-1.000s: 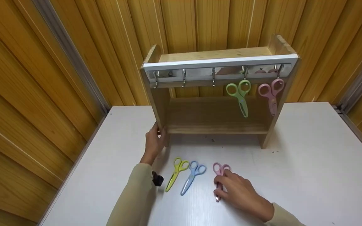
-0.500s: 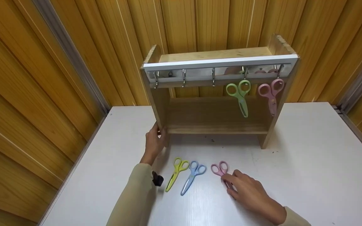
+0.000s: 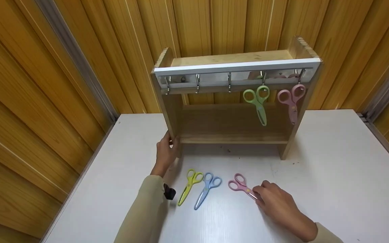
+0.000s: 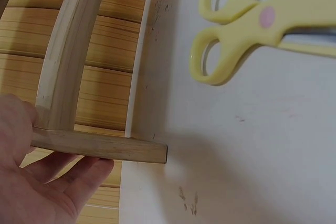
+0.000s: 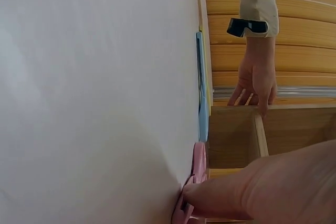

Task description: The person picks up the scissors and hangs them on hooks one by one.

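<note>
My right hand (image 3: 277, 204) pinches the blade end of pink scissors (image 3: 242, 186) at the table; their handle loops point away to the left. In the right wrist view, my thumb presses on these pink scissors (image 5: 199, 160). My left hand (image 3: 164, 153) holds the lower left side panel of a wooden rack (image 3: 233, 139), with fingers behind the panel in the left wrist view. Yellow scissors (image 3: 189, 185) and blue scissors (image 3: 206, 189) lie side by side between my hands. Green scissors (image 3: 259, 104) and a second pink pair of scissors (image 3: 292, 105) hang from hooks on the rack.
A metal hook rail (image 3: 214, 77) runs across the rack's upper front, with several hooks; those at left and middle bear nothing. The rack stands at the back of a white table (image 3: 336, 162). Wood-panelled walls (image 3: 228, 27) enclose the back and sides.
The pink scissors have turned on the table, their blade end swinging to the right as my right hand moves right with it. My left hand stays on the rack.
</note>
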Available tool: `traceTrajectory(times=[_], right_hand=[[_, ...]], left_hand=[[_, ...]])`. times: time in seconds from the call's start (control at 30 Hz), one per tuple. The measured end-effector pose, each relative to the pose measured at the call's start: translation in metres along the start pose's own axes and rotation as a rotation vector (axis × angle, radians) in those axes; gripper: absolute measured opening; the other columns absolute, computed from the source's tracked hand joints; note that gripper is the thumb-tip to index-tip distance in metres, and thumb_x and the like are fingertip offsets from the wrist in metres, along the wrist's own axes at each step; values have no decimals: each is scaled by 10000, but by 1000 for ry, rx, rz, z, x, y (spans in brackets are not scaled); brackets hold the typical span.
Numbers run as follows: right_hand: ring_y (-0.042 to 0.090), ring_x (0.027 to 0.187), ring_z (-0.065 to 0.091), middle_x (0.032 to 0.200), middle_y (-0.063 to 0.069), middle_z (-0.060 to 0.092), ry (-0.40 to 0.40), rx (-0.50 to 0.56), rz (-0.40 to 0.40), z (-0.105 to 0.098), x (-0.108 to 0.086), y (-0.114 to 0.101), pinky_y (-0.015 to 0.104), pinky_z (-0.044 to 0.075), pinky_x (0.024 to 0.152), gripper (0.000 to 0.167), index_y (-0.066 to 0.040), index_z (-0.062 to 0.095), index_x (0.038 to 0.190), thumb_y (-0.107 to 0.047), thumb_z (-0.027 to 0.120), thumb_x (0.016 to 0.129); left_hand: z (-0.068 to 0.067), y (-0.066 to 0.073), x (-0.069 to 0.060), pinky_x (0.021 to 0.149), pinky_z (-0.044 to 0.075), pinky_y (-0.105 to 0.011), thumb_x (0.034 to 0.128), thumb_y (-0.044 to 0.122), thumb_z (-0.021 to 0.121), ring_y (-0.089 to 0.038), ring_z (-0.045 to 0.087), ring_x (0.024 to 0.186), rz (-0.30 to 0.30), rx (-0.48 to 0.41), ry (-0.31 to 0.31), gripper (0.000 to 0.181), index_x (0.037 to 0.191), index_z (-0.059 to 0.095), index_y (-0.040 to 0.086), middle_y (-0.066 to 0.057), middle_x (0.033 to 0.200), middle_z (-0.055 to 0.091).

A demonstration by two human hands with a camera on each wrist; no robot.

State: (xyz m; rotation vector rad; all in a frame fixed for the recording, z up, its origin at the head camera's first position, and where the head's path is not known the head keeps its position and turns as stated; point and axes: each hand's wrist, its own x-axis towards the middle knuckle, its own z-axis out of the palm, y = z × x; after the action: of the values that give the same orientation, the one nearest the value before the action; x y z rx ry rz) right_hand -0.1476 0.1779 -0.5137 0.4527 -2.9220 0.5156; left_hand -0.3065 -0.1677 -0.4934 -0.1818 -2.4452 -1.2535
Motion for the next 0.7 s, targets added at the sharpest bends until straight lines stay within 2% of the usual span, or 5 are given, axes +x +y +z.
traceTrajectory(times=[0.27, 0.53, 0.7], right_hand=[[121, 628, 461, 713, -47, 526, 34, -25, -21, 0, 2, 2, 307, 429, 498, 179, -133, 728, 798, 1, 847, 785], [127, 631, 478, 714, -48, 531, 29, -13, -21, 0, 3, 2, 325, 443, 508, 160, -124, 741, 830, -3, 839, 797], [125, 633, 474, 715, -47, 533, 22, 2, -15, 0, 3, 2, 330, 448, 516, 159, -118, 743, 834, 8, 833, 796]], left_hand=[[0, 0, 0, 855, 594, -414, 1038, 125, 590, -271, 717, 1012, -4, -1, 6, 396, 1406, 564, -18, -183, 1184, 722], [0, -1, 0, 855, 595, -434, 1037, 113, 589, -290, 718, 1021, 24, -7, 15, 372, 1379, 576, -34, -196, 1165, 723], [0, 0, 1, 871, 590, -422, 1043, 129, 590, -278, 713, 1036, 5, -13, 5, 380, 1393, 572, -17, -184, 1200, 718]])
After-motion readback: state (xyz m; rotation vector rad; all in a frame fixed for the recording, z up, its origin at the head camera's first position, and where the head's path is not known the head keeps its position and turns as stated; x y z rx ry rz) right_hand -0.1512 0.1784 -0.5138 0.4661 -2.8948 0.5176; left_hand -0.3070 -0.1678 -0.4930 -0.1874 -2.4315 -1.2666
